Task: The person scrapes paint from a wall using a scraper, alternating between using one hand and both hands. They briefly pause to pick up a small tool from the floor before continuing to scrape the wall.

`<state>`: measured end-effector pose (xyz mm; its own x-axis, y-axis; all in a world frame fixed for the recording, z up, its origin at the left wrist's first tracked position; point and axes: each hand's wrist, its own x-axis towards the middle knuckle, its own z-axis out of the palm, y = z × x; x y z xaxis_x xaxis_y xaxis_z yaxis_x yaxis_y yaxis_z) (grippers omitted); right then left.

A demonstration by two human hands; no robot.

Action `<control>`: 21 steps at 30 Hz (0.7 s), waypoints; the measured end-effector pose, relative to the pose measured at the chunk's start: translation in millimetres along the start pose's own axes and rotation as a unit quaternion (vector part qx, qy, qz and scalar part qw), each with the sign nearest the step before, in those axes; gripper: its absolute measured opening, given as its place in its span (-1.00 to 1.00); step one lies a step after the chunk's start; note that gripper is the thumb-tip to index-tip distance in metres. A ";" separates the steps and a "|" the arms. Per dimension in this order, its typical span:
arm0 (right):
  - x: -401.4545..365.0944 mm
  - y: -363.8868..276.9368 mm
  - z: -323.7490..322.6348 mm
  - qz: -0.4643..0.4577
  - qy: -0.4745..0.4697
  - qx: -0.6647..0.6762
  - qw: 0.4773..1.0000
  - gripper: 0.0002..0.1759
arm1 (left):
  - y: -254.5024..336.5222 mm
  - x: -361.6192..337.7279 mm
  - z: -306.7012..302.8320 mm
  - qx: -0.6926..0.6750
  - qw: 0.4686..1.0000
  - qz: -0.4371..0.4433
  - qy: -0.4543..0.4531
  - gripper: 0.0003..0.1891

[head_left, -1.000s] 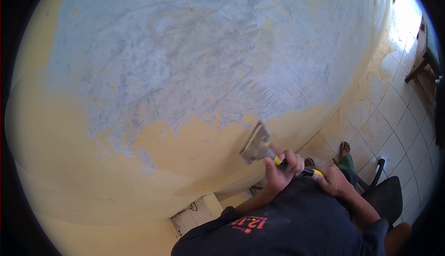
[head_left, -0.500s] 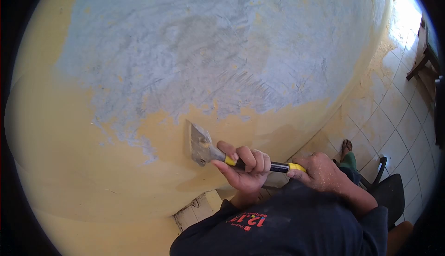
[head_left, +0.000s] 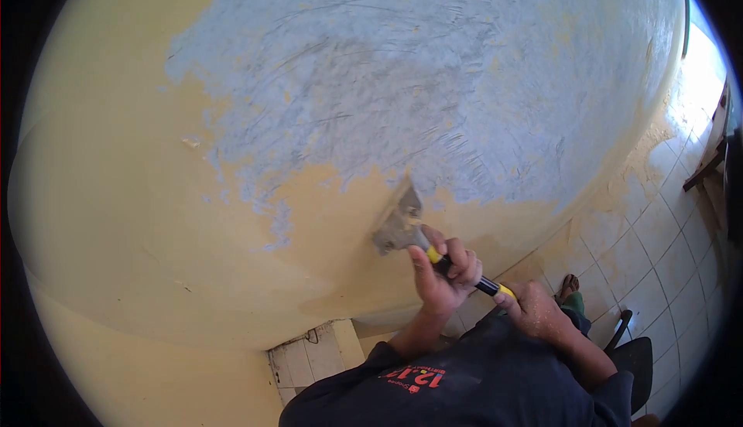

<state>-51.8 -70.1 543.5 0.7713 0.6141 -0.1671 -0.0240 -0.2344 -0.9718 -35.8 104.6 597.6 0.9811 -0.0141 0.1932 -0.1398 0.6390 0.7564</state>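
A long-handled scraper (head_left: 401, 222) with a wide metal blade has its edge against the yellow wall (head_left: 325, 203), just below the blue-grey bared patch (head_left: 387, 94). My left hand (head_left: 450, 276) is wrapped round the black and yellow handle close to the blade, thumb along its side. Farther down, at the yellow end of the handle, my right hand (head_left: 534, 307) is closed round it, with dust on its skin. The blade tilts up and to the right.
A tiled floor (head_left: 650, 249) with yellowish dust lies at the right. Beside me are a black chair (head_left: 633, 365) and a person's foot (head_left: 570, 284). A tiled ledge (head_left: 309, 357) juts out at the lower left, and wooden furniture (head_left: 706, 168) stands at the far right.
The scraper has moved right and a little up across the wall, its blade now tilted more. Both hands have kept their hold. The view has shifted, with the blue-grey patch farther right.
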 end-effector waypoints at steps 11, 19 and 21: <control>-24.2 5.3 12.1 0.010 0.023 0.022 0.999 -0.37 | -0.1 -8.9 0.6 -0.027 0.999 -0.034 -0.021 -0.55; -24.0 -34.7 1.4 0.037 -0.001 -0.001 0.999 -0.31 | 24.1 -1.6 19.1 -0.034 0.999 -0.005 -0.025 -0.55; -28.6 -10.0 15.3 0.028 0.023 0.013 0.999 -0.31 | 8.8 -9.6 7.8 -0.019 0.999 -0.035 -0.008 -0.55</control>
<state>-83.4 -73.8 555.5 0.7969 0.5650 -0.2140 -0.0841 -0.2470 -0.9654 -47.5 104.4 607.3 0.9858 -0.0721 0.1514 -0.0656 0.6648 0.7441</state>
